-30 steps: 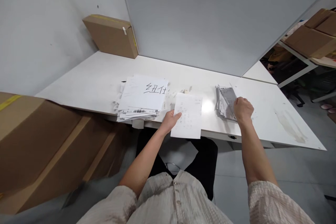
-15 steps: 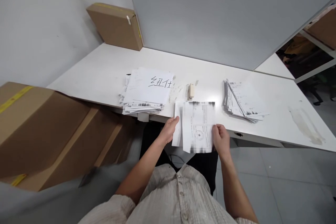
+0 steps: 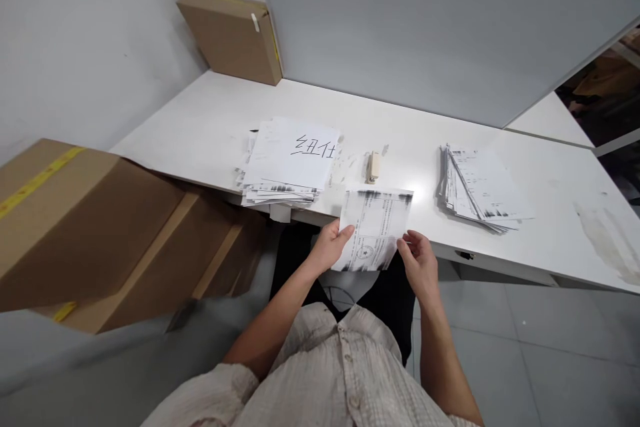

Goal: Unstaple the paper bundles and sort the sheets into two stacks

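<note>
My left hand (image 3: 331, 245) pinches the left edge of a few printed sheets (image 3: 376, 227) that overhang the front edge of the white desk (image 3: 210, 120). The top sheet shows dark print bands and a round stamp. My right hand (image 3: 419, 259) touches the sheets' right edge with curled fingers. To the left lies a paper stack (image 3: 287, 163) topped by a sheet with handwritten characters. On the right sits a second fanned paper stack (image 3: 475, 183). A small beige stapler (image 3: 373, 166) lies just beyond the held sheets.
A flat cardboard box (image 3: 233, 33) leans in the desk's far corner against the grey partition (image 3: 425, 20). A large cardboard box (image 3: 85, 220) stands at the left below the desk's edge. A smudge (image 3: 603, 243) marks the desk's right end. Grey floor lies to the right.
My right hand left the right stack with a printed sheet and laid it over the sheet in my left hand. Both hands now hold the sheets together, squared up.
</note>
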`<action>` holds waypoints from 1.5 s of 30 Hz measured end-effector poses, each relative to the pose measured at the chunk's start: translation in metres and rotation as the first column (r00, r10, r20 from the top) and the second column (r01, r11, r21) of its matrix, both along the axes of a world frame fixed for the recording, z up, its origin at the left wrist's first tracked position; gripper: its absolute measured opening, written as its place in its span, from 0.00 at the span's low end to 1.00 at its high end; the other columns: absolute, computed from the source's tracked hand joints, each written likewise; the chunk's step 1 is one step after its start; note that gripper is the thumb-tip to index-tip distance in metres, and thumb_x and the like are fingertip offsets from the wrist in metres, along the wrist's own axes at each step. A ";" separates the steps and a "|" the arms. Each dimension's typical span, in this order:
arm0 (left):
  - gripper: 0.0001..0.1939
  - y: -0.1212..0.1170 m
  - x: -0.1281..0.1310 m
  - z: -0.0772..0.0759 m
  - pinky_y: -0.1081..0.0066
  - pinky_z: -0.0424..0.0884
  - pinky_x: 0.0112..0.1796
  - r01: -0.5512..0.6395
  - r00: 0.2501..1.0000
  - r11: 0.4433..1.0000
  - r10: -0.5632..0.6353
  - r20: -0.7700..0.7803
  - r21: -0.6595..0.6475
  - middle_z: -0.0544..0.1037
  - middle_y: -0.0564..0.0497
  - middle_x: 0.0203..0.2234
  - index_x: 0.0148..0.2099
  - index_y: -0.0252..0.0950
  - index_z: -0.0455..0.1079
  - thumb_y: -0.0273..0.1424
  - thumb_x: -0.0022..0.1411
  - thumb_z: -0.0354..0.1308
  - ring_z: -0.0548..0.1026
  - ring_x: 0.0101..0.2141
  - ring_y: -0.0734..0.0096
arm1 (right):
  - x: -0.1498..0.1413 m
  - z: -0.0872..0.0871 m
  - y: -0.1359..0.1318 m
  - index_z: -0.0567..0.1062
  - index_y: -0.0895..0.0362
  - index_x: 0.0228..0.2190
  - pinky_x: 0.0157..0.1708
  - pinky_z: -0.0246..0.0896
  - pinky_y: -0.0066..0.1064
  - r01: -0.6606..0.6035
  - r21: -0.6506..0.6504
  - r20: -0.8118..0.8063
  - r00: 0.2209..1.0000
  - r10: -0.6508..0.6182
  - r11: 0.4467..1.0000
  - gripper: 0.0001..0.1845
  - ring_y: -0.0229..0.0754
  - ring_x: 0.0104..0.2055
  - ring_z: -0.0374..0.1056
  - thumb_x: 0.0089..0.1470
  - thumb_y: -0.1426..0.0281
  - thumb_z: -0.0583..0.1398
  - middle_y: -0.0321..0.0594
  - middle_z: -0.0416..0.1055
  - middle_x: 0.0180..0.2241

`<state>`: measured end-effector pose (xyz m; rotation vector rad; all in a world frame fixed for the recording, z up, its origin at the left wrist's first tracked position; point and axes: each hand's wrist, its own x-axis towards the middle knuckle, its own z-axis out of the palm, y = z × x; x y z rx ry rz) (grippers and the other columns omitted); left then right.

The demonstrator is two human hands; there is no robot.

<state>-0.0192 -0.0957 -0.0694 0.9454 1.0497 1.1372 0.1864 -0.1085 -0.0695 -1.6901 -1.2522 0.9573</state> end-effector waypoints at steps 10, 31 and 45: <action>0.14 0.040 -0.009 0.070 0.68 0.69 0.40 -0.083 0.983 0.876 0.151 -0.107 0.476 0.78 0.50 0.33 0.39 0.37 0.74 0.41 0.57 0.58 0.74 0.39 0.64 | -0.015 0.067 0.056 0.72 0.54 0.40 0.44 0.62 0.34 0.006 0.515 -0.290 0.942 0.168 0.857 0.13 0.40 0.42 0.68 0.52 0.63 0.60 0.40 0.73 0.37; 0.12 0.074 -0.011 0.085 0.73 0.61 0.28 -0.294 0.931 0.759 0.366 -0.007 0.580 0.69 0.55 0.21 0.33 0.37 0.72 0.41 0.56 0.59 0.64 0.24 0.77 | -0.019 0.028 0.096 0.68 0.56 0.32 0.34 0.59 0.30 -0.063 0.471 -0.200 0.964 0.176 0.880 0.13 0.36 0.31 0.62 0.51 0.58 0.58 0.34 0.66 0.28; 0.11 0.076 -0.004 0.098 0.74 0.61 0.26 -0.404 0.889 0.686 0.450 0.084 0.605 0.72 0.54 0.24 0.38 0.41 0.75 0.40 0.58 0.58 0.64 0.23 0.78 | -0.024 0.037 0.094 0.66 0.55 0.28 0.31 0.57 0.28 -0.029 0.514 -0.103 0.990 0.095 0.857 0.13 0.34 0.28 0.59 0.51 0.58 0.57 0.32 0.62 0.24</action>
